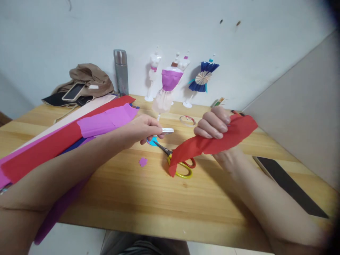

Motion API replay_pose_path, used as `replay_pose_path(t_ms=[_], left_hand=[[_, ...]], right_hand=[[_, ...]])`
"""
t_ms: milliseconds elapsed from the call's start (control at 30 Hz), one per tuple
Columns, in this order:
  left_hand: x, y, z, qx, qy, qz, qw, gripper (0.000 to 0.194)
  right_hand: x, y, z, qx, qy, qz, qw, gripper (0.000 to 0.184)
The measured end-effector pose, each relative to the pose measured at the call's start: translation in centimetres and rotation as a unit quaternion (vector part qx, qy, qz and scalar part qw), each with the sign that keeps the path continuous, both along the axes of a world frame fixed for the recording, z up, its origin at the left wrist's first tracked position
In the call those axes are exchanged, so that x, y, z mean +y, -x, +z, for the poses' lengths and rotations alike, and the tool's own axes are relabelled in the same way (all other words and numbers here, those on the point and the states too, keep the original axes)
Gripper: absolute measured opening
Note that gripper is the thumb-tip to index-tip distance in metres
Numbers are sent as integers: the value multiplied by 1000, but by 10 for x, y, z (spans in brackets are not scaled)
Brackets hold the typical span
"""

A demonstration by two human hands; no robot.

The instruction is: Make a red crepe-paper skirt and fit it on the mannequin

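Past the scissors (168,151), the left hand (145,128) is pinching a white roll (168,130), the right hand (212,124) clutching a red strip (223,141). They're apparently readying both; the strip's needing straightening next.

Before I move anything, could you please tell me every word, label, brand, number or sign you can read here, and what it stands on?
No text can be read in this view.
White patch on the brown cloth: too small to read any writing.
Orange-and-green item: too small and blurred.
Red-and-white ring: any marks are too small.
White ring in the left hand: nothing legible.
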State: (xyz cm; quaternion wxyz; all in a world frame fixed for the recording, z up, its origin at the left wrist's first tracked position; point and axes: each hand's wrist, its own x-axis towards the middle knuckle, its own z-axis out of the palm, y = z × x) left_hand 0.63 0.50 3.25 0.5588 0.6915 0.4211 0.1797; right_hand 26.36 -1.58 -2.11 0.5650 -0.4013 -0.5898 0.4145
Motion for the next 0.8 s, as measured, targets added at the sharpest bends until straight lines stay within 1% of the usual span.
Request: replay_pose_path(t_ms=[100,167,233,333,400,467,533,633,667,700,767,800], left_hand=[[0,-1,-1,-5,1,-2,1000,20],[1,0,-3,-12,-5,2,1000,19],[2,1,-3,-17,-10,5,1000,18],[2,2,-3,-19,-11,1,1000,17],[2,2,-3,-20,-11,-5,1000,17],[2,1,-3,-20,-9,-9,1000,17],[2,1,-4,-22,-7,-9,1000,17],[4,3,-5,-35,-2,-10,999,16],[4,3,-5,-41,-1,-13,999,15],[5,4,-6,-47,1,-16,999,15],[6,5,-6,-53,1,-20,998,16],[7,6,-6,-54,-1,-21,998,16]], right_hand=[[8,5,-6,35,-2,3,999,52],[8,9,-5,50,-6,-4,999,51],[2,14,1,44,-8,-28,999,48],[-13,22,15,-3,1,-80,997,44],[-22,28,24,-37,17,-94,995,43],[-24,33,31,-29,19,-84,996,40],[-22,35,36,7,27,-58,998,37],[-19,35,41,46,63,-24,997,23],[-19,34,41,47,78,-21,996,19],[-19,33,42,41,96,-22,994,19],[-21,31,42,11,127,-36,991,25],[-23,31,41,-8,130,-51,990,25]])
